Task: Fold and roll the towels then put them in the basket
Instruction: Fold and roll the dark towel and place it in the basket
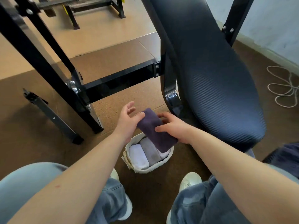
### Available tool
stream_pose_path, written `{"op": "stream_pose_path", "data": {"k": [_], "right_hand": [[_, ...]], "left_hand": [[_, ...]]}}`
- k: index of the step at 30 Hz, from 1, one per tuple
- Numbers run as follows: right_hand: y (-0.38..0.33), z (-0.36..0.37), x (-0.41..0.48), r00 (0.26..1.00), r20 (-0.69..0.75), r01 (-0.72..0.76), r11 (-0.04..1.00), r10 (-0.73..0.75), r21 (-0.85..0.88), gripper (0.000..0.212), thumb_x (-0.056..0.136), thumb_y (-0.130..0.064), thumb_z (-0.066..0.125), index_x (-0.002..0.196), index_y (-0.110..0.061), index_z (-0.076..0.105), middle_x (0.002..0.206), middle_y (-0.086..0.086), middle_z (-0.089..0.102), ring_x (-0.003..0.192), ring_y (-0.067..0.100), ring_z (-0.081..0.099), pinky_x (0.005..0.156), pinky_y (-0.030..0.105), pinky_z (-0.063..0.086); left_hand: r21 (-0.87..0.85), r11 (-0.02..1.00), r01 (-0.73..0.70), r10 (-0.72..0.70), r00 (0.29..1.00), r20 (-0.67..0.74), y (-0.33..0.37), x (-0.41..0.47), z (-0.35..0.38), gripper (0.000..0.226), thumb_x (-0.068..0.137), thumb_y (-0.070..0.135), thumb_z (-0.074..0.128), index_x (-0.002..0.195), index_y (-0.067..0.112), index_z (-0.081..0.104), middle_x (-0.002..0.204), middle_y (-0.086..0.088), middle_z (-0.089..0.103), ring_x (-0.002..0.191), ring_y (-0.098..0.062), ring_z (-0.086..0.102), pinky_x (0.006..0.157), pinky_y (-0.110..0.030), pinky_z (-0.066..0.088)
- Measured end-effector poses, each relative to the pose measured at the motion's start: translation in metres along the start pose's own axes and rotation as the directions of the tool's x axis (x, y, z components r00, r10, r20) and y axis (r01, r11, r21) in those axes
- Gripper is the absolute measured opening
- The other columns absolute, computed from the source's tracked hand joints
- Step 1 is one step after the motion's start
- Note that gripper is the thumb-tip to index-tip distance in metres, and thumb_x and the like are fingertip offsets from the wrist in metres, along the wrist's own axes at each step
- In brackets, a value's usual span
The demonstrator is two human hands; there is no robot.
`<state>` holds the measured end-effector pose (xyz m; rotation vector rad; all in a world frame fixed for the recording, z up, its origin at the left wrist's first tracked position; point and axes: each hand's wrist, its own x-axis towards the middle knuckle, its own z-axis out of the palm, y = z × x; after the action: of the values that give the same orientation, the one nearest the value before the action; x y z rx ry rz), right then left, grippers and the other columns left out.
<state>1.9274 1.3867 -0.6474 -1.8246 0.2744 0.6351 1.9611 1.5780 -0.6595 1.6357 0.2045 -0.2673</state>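
Right hand (174, 129) grips a rolled dark purple towel (149, 125), angling it into the white woven basket (145, 170) below. Left hand (128, 121), fingers loosely spread, steadies its far end against unrolling.

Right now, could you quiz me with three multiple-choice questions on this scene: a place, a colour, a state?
1. Where does the basket stand? A on the bench; B on the floor; C on a shelf.
2. What colour is the held towel? A green; B purple; C red.
3. What is the right hand doing? A hanging empty; B resting on a knee; C gripping the towel.
1 B: the basket sits on the brown floor, between the shoes.
2 B: the towel is dark purple.
3 C: the right hand has fingers and thumb curled round it.
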Motion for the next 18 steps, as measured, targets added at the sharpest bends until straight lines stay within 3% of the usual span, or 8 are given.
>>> {"op": "stream_pose_path", "data": {"k": [3,5,8,12,15,18], "right_hand": [[0.012,0.013,0.023,0.994,-0.109,0.016,0.999,-0.012,0.031,0.051,0.089,-0.020,0.075,0.133,-0.031,0.051,0.123,-0.003,0.064,0.114,0.019,0.062,0.101,0.048,0.053],[0.025,0.025,0.041,0.991,-0.124,-0.033,0.996,0.042,0.077,0.045,0.091,-0.020,0.071,0.130,-0.032,0.052,0.120,-0.003,0.065,0.111,0.019,0.063,0.100,0.048,0.053],[0.052,0.046,0.069,0.988,-0.113,-0.091,0.992,0.101,0.086,0.039,0.087,-0.025,0.065,0.121,-0.040,0.055,0.115,-0.006,0.068,0.109,0.020,0.064,0.098,0.051,0.054],[0.090,0.065,0.097,0.981,-0.114,-0.153,0.988,0.155,0.029,0.043,0.091,-0.012,0.063,0.126,-0.036,0.053,0.116,-0.008,0.064,0.113,0.018,0.060,0.101,0.049,0.053],[0.119,0.077,0.116,0.969,-0.098,-0.226,0.974,0.227,0.028,0.047,0.092,-0.015,0.063,0.130,-0.040,0.049,0.123,-0.007,0.061,0.116,0.020,0.058,0.104,0.051,0.051],[0.141,0.090,0.134,0.945,-0.097,-0.305,0.949,0.313,0.082,0.044,0.095,-0.021,0.063,0.128,-0.045,0.047,0.123,-0.009,0.059,0.112,0.020,0.057,0.102,0.048,0.052]], "left_hand": [[-0.156,0.975,0.158,-0.171,0.983,-0.072,-0.025,0.016,0.003,0.066,0.096,0.015,0.070,0.152,0.025,0.036,0.145,-0.005,0.046,0.125,-0.028,0.056,0.098,-0.054,0.055],[-0.174,0.943,0.282,-0.292,0.956,-0.038,-0.049,0.024,0.006,0.057,0.097,0.020,0.069,0.147,0.023,0.040,0.138,-0.007,0.055,0.120,-0.029,0.062,0.096,-0.055,0.056],[-0.123,0.915,0.383,-0.386,0.922,0.002,-0.089,0.030,0.009,0.036,0.101,0.023,0.063,0.135,0.020,0.051,0.129,-0.010,0.065,0.113,-0.028,0.067,0.092,-0.053,0.059],[0.010,0.882,0.472,-0.471,0.881,-0.045,-0.147,0.039,0.005,0.042,0.104,0.023,0.054,0.145,0.027,0.045,0.138,-0.002,0.059,0.122,-0.027,0.060,0.101,-0.054,0.053],[0.124,0.816,0.564,-0.553,0.825,-0.118,-0.184,0.038,0.000,0.038,0.105,0.020,0.047,0.139,0.038,0.047,0.138,-0.002,0.055,0.125,-0.029,0.055,0.108,-0.055,0.048],[0.134,0.764,0.631,-0.617,0.776,-0.132,-0.202,0.038,-0.001,0.028,0.107,0.017,0.044,0.124,0.038,0.051,0.136,-0.001,0.051,0.124,-0.028,0.053,0.108,-0.054,0.049]]}}
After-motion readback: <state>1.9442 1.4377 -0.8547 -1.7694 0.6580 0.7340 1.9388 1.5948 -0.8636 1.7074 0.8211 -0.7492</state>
